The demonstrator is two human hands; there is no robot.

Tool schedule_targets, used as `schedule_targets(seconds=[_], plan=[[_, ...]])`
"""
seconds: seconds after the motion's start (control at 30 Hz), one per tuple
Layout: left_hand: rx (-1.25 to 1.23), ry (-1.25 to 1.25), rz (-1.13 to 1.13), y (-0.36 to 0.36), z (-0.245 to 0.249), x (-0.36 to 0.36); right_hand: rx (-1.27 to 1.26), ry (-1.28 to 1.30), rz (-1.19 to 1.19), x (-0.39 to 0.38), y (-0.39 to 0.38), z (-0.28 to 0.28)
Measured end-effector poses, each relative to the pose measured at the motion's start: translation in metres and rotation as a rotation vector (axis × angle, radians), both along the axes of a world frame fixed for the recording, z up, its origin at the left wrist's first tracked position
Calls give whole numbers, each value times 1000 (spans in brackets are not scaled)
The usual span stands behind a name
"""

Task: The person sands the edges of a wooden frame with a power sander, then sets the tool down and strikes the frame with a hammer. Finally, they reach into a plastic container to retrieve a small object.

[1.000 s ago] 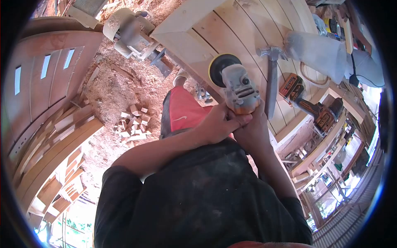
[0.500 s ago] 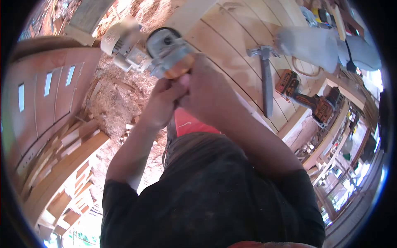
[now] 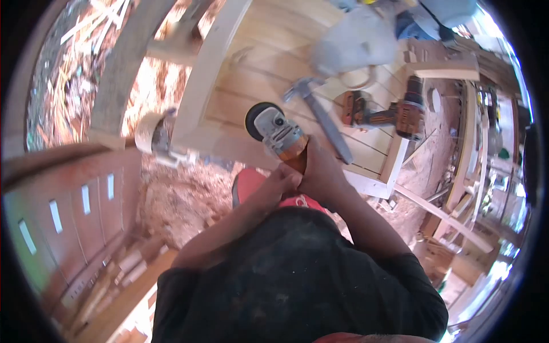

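My right hand [image 3: 323, 171] is closed round the orange body of an angle grinder [image 3: 280, 132], whose grey metal head and dark round disc point up and to the left. Against the tool's rear end, my left hand [image 3: 282, 182] has its fingers closed; what exactly they grip there is partly hidden. The grinder is held in front of my waist, beside the near edge of a pale slatted wooden panel [image 3: 240, 91]. On that panel lies a hammer [image 3: 323, 117], just right of the grinder.
A cordless drill [image 3: 394, 113] rests at the panel's right end. A translucent plastic bag [image 3: 357, 46] lies on the far side. Left of the panel is a cream-coloured power tool [image 3: 153, 134]. Wood shavings [image 3: 183, 197] cover the ground, and a brown slatted panel [image 3: 86, 211] stands at left.
My view has turned, bringing more of the wooden panel into sight. Both hands and the grinder have shifted right and down in the picture, away from the cream-coloured tool.
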State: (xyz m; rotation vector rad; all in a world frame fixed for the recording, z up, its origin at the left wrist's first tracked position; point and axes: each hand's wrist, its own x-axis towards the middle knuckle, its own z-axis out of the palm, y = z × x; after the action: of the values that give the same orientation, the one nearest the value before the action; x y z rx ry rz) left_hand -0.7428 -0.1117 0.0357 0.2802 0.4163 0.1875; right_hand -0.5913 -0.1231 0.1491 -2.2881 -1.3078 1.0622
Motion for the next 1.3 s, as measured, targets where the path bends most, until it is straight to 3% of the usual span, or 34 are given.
schedule_targets(seconds=[0.13,0.2,0.3,0.43,0.5,0.6,0.67,0.73,0.83,0.93,0.97,1.07,1.17,1.23,1.3], plan=[[151,-263,-429,10,-17,13,265,15,-122,14,0,10],[246,-208,-548,11,13,27,319,29,-179,16,6,18],[274,-199,-392,11,31,38,373,85,-243,21,14,29],[299,-115,-371,14,26,31,490,129,-300,23,16,29],[428,14,-346,21,17,18,501,259,-331,21,19,45],[231,-102,-223,43,21,6,731,506,-345,17,27,16],[140,-142,-84,50,51,15,741,756,-395,8,35,4],[315,-11,-86,57,58,11,680,705,-298,13,34,17],[534,208,-33,66,79,5,253,339,-58,30,29,25],[696,440,19,89,64,-10,434,78,34,38,1,-28],[764,483,85,93,58,-8,262,49,33,45,-16,-7],[996,604,153,114,51,-2,275,-193,16,51,-66,-67],[1162,760,136,144,32,1,127,-227,-110,49,-115,-90],[1247,840,133,154,32,11,216,-206,-181,52,-141,-95],[1408,837,122,187,1,21,266,-213,-239,58,-154,-98]])
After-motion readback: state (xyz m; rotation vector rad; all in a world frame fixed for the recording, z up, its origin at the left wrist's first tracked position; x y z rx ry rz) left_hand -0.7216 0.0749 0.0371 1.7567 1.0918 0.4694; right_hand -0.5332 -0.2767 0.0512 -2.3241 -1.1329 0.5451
